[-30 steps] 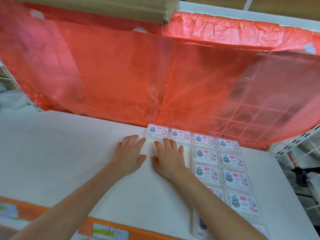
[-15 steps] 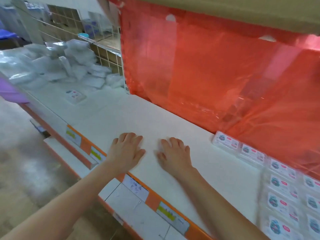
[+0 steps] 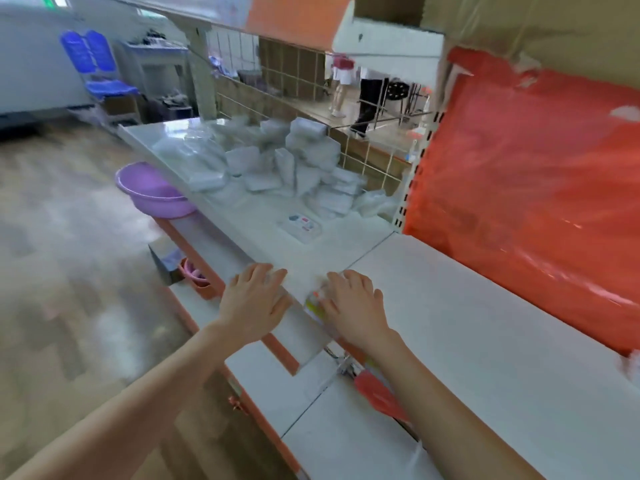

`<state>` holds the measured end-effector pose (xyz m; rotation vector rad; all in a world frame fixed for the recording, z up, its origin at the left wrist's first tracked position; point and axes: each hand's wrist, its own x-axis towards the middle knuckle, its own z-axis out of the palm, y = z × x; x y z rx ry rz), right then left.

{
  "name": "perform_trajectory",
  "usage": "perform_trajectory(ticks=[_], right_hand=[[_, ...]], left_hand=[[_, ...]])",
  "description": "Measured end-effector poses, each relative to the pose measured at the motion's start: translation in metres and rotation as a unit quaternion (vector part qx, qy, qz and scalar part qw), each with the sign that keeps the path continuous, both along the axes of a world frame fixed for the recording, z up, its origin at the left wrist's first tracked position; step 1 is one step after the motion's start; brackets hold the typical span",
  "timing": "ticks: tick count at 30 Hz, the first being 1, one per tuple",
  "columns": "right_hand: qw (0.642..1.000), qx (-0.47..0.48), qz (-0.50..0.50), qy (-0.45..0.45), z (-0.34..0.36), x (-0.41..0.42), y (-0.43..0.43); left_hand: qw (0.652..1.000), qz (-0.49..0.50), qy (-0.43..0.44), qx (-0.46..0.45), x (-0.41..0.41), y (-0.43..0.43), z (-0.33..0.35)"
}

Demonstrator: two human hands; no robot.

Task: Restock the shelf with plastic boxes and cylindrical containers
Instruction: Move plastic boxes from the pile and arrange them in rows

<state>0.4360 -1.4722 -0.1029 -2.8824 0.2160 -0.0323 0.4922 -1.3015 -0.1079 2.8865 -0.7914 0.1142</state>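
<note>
Head view: left hand (image 3: 254, 299), right hand (image 3: 353, 306), both flat; one purple basin (image 3: 152, 192).

A loose heap of pale, see-through plastic boxes (image 3: 273, 164) lies on the far section of the white shelf (image 3: 478, 317), tumbled at all angles towards its back and too blurred to count. One flat box (image 3: 300, 226) with a red-and-blue label lies face up on its own just in front of the heap. It is near the seam between the two shelf sections.
</note>
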Motion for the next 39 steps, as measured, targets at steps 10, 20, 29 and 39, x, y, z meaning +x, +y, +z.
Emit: perform_trajectory(ticks=[10, 20, 29, 39], right_hand=[[1.000, 0.009, -0.015, 0.016, -0.005, 0.077, 0.044], [0.996, 0.006, -0.084, 0.008, -0.008, 0.156, 0.012], [0.998, 0.059, 0.008, -0.015, -0.012, 0.197, 0.005], [0.979, 0.089, -0.038, -0.182, -0.007, 0.213, -0.001]], left_hand=[[0.999, 0.016, 0.030, -0.027, 0.060, 0.053, -0.014], [0.998, -0.022, 0.050, -0.041, 0.140, 0.027, -0.021], [0.994, -0.094, 0.046, -0.033, 0.208, -0.015, -0.019], [0.979, -0.184, 0.085, -0.028, 0.264, -0.023, -0.023]])
